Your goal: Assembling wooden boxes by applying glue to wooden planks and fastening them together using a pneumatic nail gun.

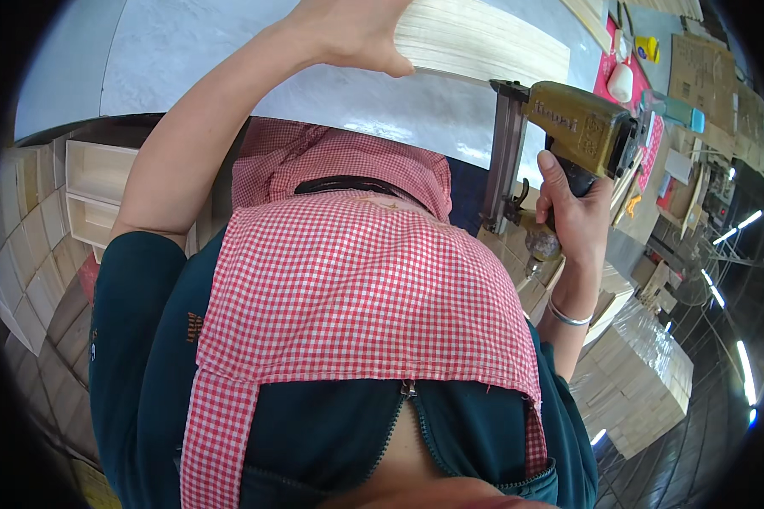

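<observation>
The left hand was raised at the top of the view, its fingers and thumb closed over the near end of a pale wooden board. The board stretched away from that hand toward the right and lay over a light grey table. The forearm ran down from the hand to a dark teal sleeve.

The right hand was clenched around the black grip of a brass-coloured nail gun. The body of the gun sat just above that hand, and its long grey magazine hung down on the side toward the left hand, with the nose up near the edge of the board; whether they touched could not be told. A silver bangle circled the wrist below the hand.

Between the two arms, a red and white checked apron filled the middle of the view. Beyond the left arm stood open wooden boxes. Below and outside the right hand lay stacks of pale wooden pieces.
</observation>
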`<state>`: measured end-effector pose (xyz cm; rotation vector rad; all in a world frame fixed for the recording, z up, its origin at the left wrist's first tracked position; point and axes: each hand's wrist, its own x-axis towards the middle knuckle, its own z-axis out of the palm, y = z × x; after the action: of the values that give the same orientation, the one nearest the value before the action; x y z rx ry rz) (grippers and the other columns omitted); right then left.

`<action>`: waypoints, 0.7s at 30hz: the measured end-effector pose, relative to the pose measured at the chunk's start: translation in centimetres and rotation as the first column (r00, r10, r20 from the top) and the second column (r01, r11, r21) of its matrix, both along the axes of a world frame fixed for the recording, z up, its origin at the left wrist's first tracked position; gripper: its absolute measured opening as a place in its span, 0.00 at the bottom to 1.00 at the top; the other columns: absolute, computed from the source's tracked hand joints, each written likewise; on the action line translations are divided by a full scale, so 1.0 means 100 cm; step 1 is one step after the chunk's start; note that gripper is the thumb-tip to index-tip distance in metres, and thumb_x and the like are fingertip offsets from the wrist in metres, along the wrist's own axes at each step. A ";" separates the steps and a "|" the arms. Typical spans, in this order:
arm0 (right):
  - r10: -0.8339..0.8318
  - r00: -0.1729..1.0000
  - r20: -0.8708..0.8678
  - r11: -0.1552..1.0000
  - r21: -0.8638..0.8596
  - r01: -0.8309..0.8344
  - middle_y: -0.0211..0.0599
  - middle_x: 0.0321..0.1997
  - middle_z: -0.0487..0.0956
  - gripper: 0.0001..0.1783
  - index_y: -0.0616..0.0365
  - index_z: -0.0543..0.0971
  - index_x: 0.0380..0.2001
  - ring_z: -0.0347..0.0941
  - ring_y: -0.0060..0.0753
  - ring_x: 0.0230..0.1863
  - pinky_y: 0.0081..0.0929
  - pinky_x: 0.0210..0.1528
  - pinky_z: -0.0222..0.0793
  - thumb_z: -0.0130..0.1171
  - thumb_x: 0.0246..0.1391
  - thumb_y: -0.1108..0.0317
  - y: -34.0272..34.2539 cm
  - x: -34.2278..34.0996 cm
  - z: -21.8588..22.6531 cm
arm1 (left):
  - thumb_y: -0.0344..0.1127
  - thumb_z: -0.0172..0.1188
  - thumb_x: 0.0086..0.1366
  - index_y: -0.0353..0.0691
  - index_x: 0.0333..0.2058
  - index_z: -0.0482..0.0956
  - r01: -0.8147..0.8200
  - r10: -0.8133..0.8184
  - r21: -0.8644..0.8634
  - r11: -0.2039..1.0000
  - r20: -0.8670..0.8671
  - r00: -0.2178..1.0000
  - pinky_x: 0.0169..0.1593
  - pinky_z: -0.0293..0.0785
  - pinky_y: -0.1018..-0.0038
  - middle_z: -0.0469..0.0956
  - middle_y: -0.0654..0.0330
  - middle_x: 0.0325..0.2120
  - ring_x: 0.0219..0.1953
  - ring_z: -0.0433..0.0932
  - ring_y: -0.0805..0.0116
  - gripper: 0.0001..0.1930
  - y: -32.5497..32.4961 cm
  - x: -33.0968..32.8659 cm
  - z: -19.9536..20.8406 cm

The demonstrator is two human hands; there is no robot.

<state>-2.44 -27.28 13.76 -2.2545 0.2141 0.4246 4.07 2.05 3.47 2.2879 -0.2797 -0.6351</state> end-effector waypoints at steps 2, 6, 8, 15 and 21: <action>-0.033 0.999 0.001 0.999 0.014 0.033 0.28 0.14 0.73 0.14 0.65 0.80 0.31 0.64 0.19 0.10 0.17 0.12 0.59 0.71 0.58 0.64 0.002 -0.003 -0.002 | 0.57 0.73 0.43 0.30 0.58 0.73 0.006 -0.005 0.034 0.999 -0.028 1.000 0.63 0.62 0.60 0.75 0.47 0.52 0.54 0.72 0.52 0.47 0.000 -0.001 0.002; -0.050 0.998 0.028 0.999 0.014 0.049 0.29 0.13 0.73 0.14 0.64 0.80 0.30 0.64 0.19 0.10 0.18 0.12 0.59 0.71 0.58 0.64 0.004 -0.006 -0.003 | 0.56 0.72 0.45 0.30 0.61 0.70 0.028 -0.027 0.028 0.999 -0.042 0.999 0.65 0.60 0.57 0.72 0.45 0.55 0.56 0.70 0.51 0.49 0.004 -0.002 -0.002; -0.044 0.998 0.054 0.999 0.009 0.043 0.29 0.13 0.73 0.14 0.64 0.80 0.30 0.64 0.19 0.10 0.18 0.12 0.59 0.71 0.58 0.64 0.006 -0.006 -0.003 | 0.54 0.73 0.46 0.29 0.63 0.68 0.041 -0.040 0.006 0.999 -0.040 0.998 0.66 0.59 0.55 0.70 0.44 0.58 0.58 0.69 0.49 0.49 0.010 -0.002 -0.006; -0.081 0.993 0.084 0.997 -0.005 0.082 0.29 0.16 0.75 0.12 0.64 0.80 0.33 0.65 0.19 0.11 0.18 0.12 0.59 0.71 0.57 0.66 0.025 -0.015 0.002 | 0.48 0.74 0.46 0.30 0.65 0.64 -0.016 -0.013 -0.147 0.989 -0.199 0.980 0.68 0.61 0.56 0.64 0.41 0.61 0.59 0.68 0.45 0.50 0.047 -0.014 -0.032; 0.042 0.998 0.043 0.998 0.039 -0.044 0.31 0.19 0.77 0.12 0.65 0.80 0.38 0.67 0.19 0.13 0.17 0.14 0.60 0.71 0.56 0.69 0.042 -0.017 0.007 | 0.44 0.74 0.44 0.32 0.65 0.65 -0.060 0.053 -0.280 0.958 -0.029 0.998 0.66 0.65 0.60 0.64 0.42 0.58 0.58 0.68 0.45 0.49 0.042 -0.020 -0.030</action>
<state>-4.11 -23.11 14.41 -2.2297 0.1348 0.4005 2.08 6.21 0.48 2.0083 -0.2745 -0.5528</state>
